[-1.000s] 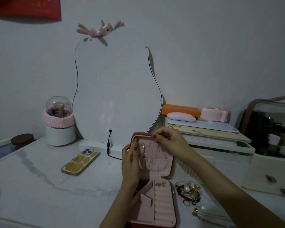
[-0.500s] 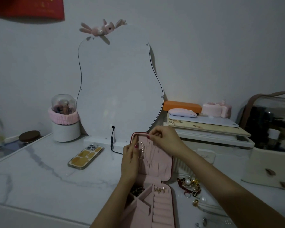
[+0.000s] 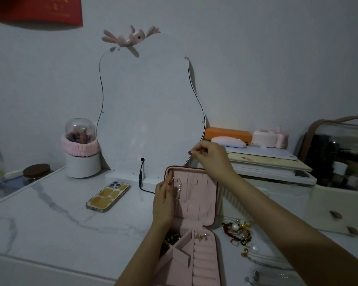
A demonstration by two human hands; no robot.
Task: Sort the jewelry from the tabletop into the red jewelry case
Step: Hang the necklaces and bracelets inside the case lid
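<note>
Marble tabletop; red jewelry case open, pink-lined, lid upright.

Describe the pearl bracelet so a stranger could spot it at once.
Start at the wavy mirror standing at the back of the marble tabletop; right in front of it stands the open red jewelry case. The pearl bracelet hangs inside the upright pink lid, at its left edge beside the left hand. It is the only white bead string in the lid.
</note>
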